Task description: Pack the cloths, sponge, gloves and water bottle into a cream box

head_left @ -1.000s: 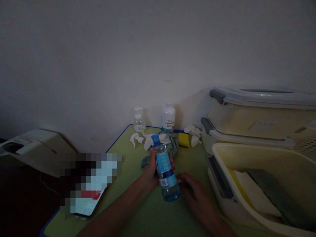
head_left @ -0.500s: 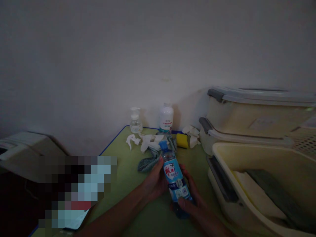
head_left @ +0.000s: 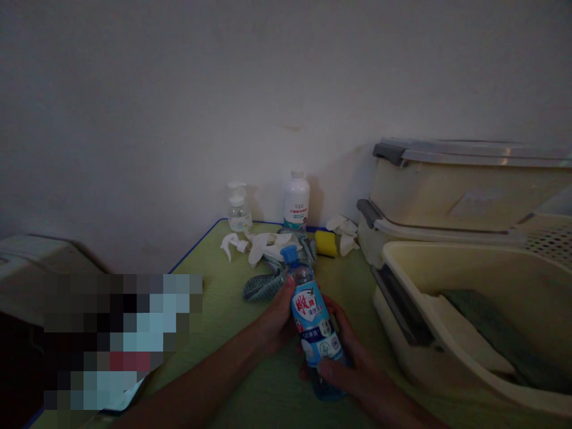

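Note:
A blue dish soap bottle with a blue cap is tilted in front of me, its printed label facing up toward the camera. My left hand grips it near the neck from the left, thumb along the side. Lower down, my right hand is wrapped round it from the right, its thumb over the label's lower edge. Just beyond the bottle lie a grey-green cloth, white gloves and a white spray trigger head. A yellow sponge is to their right.
A clear pump bottle and a white bottle stand by the wall. Stacked lidded bins and an open cream bin holding folded cloths occupy the right. A pixelated patch covers the lower left.
The view has shifted slightly, so the background sits higher and a little further left. Both hands keep their hold on the bottle, which stays at nearly the same tilt.

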Available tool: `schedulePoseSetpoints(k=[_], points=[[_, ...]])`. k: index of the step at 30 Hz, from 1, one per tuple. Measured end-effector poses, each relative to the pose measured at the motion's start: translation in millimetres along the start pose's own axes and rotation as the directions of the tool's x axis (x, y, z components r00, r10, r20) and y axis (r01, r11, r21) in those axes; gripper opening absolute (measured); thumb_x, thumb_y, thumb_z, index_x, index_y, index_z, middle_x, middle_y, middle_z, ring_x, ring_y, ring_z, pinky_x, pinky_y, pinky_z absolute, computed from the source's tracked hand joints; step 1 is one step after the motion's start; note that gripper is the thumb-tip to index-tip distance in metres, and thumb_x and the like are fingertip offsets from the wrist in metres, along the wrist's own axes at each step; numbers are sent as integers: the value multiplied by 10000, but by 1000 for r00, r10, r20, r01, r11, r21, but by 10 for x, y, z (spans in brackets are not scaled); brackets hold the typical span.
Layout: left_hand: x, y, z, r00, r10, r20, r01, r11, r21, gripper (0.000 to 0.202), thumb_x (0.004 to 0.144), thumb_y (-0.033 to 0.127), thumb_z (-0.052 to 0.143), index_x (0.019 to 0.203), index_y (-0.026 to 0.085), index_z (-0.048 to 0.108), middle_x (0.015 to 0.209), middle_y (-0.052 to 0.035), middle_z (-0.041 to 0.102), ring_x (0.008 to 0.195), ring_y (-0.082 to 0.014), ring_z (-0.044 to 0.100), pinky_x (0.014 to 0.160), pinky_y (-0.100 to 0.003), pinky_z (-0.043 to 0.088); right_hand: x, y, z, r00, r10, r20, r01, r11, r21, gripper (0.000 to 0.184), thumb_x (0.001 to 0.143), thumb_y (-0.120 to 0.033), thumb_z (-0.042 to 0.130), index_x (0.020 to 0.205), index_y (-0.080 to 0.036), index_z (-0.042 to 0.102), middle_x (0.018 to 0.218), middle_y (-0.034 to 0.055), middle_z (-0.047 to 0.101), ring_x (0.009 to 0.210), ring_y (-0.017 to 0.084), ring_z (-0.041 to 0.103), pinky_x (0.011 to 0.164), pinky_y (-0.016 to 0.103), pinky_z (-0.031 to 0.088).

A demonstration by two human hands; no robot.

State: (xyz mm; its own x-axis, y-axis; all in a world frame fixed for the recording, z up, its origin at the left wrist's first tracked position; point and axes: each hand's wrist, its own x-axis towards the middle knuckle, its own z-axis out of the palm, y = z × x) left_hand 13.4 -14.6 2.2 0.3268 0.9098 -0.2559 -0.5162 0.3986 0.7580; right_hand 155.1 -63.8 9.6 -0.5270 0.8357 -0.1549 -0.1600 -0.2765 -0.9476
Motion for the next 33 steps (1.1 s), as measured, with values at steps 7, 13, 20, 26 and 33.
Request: schedulePoseSetpoints(k=[7, 13, 20, 26, 33], points=[[-4, -20, 21, 1000, 19, -23, -18, 999, 38, 669, 606, 805, 489, 766, 164, 598, 622, -56, 663, 576, -194, 637, 474, -248, 409, 12, 25, 29, 1000, -8, -6, 8, 1000, -13, 1120, 603, -528, 753, 1397, -264, 9, 1039, 54, 585, 825, 170, 607, 709, 321, 472], [12, -32, 7, 998, 3, 59, -12, 988, 156, 807, 569, 889, 349, 756, 145, 598, 609, -79, 649, 584, -209, 634, 487, -268, 411, 14, 33, 17, 1000, -17, 2, 17, 998, -64, 1093, 629, -562, 716, 1411, -267, 11, 1090, 76, 565, 884, 195, 603, 728, 342, 475], [21, -42, -13, 1000, 21, 16, -22, 995, 94, 718, 589, 838, 445, 772, 159, 592, 645, -64, 660, 564, -188, 625, 509, -268, 435, 13, 67, 10, 999, -22, 25, 25, 995, -94, 1075, 659, -573, 686, 1422, -294, -17, 1248, 114, 484, 963, 215, 588, 748, 353, 483], [-2, 21, 4, 999, 51, 7, -51, 997, 63, 712, 425, 778, 646, 757, 151, 581, 634, -64, 653, 697, -245, 660, 561, -289, 479, 35, 100, 1, 998, -60, -9, 60, 997, -45, 1063, 657, -533, 707, 1415, -295, 0, 1191, 103, 515, 952, 212, 590, 758, 374, 476], [27, 116, -25, 978, 205, 34, -207, 977, 50, 728, 380, 626, 788, 872, 128, 593, 771, -72, 657, 862, -266, 632, 727, -343, 492, 10, 38, -5, 988, -50, -148, 36, 994, -99, 936, 613, -516, 738, 1333, -265, 194, 976, 47, 601, 726, 164, 592, 659, 327, 455]])
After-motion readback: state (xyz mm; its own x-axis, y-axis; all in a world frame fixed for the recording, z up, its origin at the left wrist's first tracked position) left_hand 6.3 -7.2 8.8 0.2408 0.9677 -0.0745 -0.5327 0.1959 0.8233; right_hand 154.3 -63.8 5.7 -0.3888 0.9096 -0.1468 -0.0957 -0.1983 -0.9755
